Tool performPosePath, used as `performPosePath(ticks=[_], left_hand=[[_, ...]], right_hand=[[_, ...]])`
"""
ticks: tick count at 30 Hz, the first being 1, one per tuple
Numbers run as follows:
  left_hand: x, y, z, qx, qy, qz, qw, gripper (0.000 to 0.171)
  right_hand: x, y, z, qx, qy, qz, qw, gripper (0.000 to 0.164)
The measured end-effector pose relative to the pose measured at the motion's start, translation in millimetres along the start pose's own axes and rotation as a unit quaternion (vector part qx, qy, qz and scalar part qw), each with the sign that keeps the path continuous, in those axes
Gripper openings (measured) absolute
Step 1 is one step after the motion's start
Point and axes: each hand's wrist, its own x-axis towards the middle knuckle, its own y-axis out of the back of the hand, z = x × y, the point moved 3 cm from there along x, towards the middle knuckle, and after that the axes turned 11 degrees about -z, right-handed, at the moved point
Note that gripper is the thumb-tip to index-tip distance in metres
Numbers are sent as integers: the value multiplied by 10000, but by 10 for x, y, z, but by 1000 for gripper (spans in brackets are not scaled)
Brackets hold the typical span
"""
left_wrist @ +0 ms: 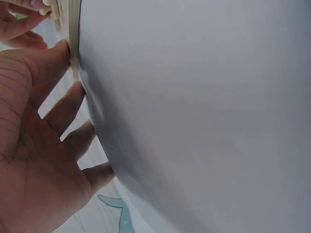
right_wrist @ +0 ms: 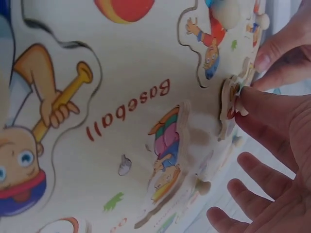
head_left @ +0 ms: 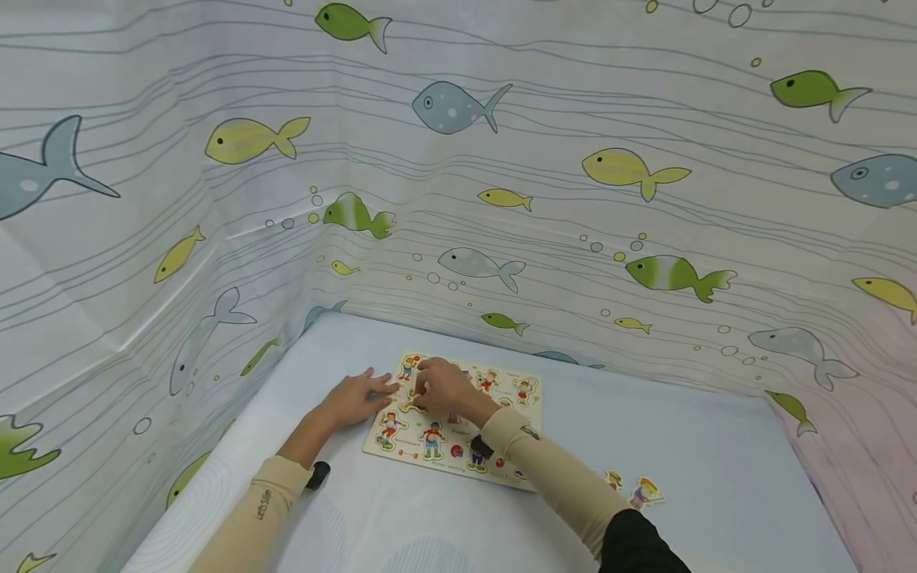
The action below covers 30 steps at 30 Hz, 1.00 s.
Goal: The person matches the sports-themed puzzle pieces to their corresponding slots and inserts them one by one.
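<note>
A cream wooden peg puzzle board, printed with sports words and figures, lies on the table. Over its upper left part, my right hand pinches a wooden puzzle piece by its knob between thumb and forefinger. In the right wrist view that piece sits tilted close over the board, its picture mostly hidden; the other fingers are spread. My left hand reaches the board's left edge, thumb tip against the side and the other fingers spread on the table. A baseball player piece lies in its outline.
Two loose figure pieces, one with a yellow hat and a smaller one, lie on the table right of the board. A pale cloth covers the table. Fish-patterned curtains hang behind and at the sides.
</note>
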Motion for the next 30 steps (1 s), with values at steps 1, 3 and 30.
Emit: performPosePath(ticks=[1, 3, 30], left_hand=[[1, -4, 1, 1, 11, -18, 10000, 35], [9, -16, 0, 27, 17, -51, 10000, 35], [-4, 31, 50, -25, -32, -121, 9999, 35]], right_hand=[[3, -6, -3, -17, -9, -24, 10000, 10], [9, -14, -3, -51, -12, -22, 10000, 10], [-38, 44, 20, -134, -351, -196, 9991, 15]])
